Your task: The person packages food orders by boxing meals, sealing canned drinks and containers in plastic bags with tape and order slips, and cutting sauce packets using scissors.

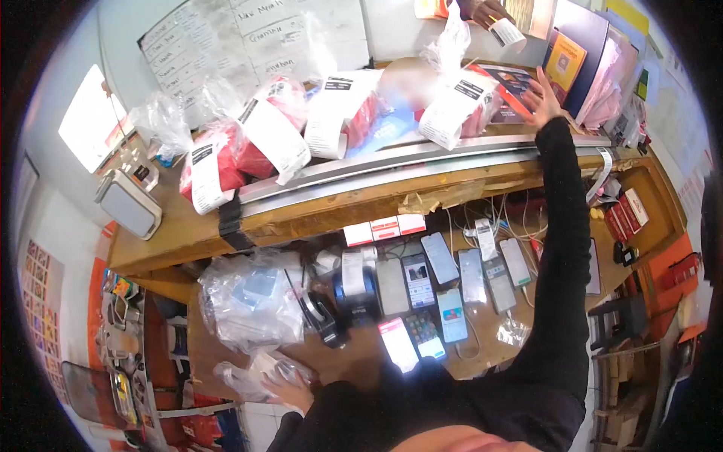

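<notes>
Stretched out over the far counter, my right hand (544, 102) has its fingers spread and holds nothing. It is nearest to a red and black printed sheet (509, 89) on the ledge. My left hand (290, 388) is low beside the desk edge, fingers extended against a crumpled clear plastic bag (252, 374). Along the ledge sit several tied clear bags with red contents, among them one bag (461, 109) with a long white receipt (452, 119) on its front. Another person's hand (489, 11) holds a white printed paper item (508, 35).
Several phones, one with a bright screen (398, 344), lie on the lower desk beside a blue-black receipt printer (355, 292) and a black handset with antennas (320, 316). A larger plastic bundle (252, 305) is on the left. White cables trail behind. A speaker-like box (129, 203) stands at the counter's left end.
</notes>
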Tool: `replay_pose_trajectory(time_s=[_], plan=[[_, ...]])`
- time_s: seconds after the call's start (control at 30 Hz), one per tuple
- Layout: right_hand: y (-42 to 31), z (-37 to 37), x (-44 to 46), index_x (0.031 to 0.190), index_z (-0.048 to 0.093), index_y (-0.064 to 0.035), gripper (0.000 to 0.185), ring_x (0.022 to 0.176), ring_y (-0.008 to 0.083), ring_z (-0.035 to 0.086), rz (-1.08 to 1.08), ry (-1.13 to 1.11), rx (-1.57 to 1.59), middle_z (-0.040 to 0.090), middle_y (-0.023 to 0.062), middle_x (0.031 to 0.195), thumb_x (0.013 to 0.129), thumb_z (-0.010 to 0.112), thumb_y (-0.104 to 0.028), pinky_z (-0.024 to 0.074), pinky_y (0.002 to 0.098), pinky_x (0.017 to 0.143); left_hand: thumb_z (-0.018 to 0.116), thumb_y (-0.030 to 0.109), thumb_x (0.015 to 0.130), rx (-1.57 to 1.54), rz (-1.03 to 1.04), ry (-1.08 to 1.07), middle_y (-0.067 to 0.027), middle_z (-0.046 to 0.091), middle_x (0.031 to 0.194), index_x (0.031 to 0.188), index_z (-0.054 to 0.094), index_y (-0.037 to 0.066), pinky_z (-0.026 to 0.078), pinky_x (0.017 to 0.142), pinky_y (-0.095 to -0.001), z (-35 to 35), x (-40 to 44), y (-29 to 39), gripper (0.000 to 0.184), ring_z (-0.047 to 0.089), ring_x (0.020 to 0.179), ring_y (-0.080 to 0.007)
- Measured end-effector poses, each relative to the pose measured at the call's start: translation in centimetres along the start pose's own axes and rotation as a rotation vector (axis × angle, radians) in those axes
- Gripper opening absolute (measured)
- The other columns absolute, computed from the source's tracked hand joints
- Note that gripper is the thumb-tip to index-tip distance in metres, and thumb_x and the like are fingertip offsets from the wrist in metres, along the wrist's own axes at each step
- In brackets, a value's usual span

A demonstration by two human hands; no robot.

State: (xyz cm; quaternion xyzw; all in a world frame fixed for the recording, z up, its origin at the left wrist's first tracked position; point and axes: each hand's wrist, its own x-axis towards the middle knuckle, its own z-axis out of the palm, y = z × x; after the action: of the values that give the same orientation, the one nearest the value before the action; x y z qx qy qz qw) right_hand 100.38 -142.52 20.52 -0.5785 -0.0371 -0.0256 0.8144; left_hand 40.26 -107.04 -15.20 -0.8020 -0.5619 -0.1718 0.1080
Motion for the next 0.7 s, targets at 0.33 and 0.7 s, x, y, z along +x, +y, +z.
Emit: replay_pose_trajectory(time_s=[0.33, 0.7], plan=[[1.9, 1.5, 12.2, 0.114, 0.042, -0.0126, 0.062, 0.104, 0.0219, 0.037, -0.065, -0.055, -0.284, 0.035, 0.0114, 0.120, 0.065, 0.063, -0.043, 0.0324, 0.0393, 0.083, 0.049, 0.028, 0.078, -0.350, 0.049, 0.069, -0.0154, 0.033, 0.124, 0.106, 0.050, 0.011, 0.005, 0.092, -0.0575, -5.3, 2.2, 2.2, 0.033, 0.017, 0.121, -0.0353], [-0.1, 3.7, 1.6, 0.120, 0.037, -0.0121, 0.048, 0.114, 0.0208, 0.033, -0.168, -0.099, -0.018, 0.032, 0.0112, 0.125, 0.078, 0.053, -0.029, 0.0378, 0.0347, 0.086, 0.050, 0.009, 0.076, -0.875, 0.174, 0.066, -0.0108, 0.042, 0.111, 0.096, 0.053, 0.005, 0.020, 0.093, -0.0449, -9.3, 1.1, 2.3, 0.021, 0.026, 0.116, -0.0310]])
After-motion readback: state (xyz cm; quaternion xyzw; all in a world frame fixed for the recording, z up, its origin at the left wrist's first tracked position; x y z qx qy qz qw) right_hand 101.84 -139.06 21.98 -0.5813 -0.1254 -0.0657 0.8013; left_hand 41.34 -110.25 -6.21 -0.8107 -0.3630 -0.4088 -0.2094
